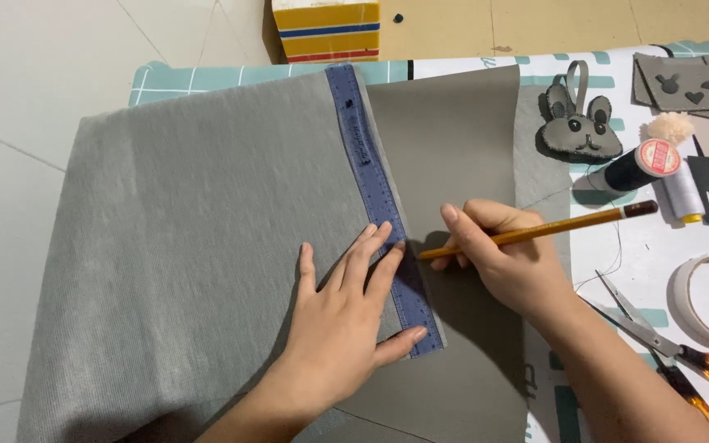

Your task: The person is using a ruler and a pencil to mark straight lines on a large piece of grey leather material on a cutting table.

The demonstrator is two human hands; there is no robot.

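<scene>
My left hand lies flat, fingers spread, pressing a blue ruler onto grey fabric. The ruler runs along the fabric's right edge, where it meets a smooth grey sheet. My right hand grips a yellow pencil, its tip touching the sheet just beside the ruler's right edge, near my left fingertips.
A grey bunny-shaped piece, two thread spools, a tape roll and orange-handled scissors lie to the right. Cut grey pieces sit at the top right. A striped box stands at the back.
</scene>
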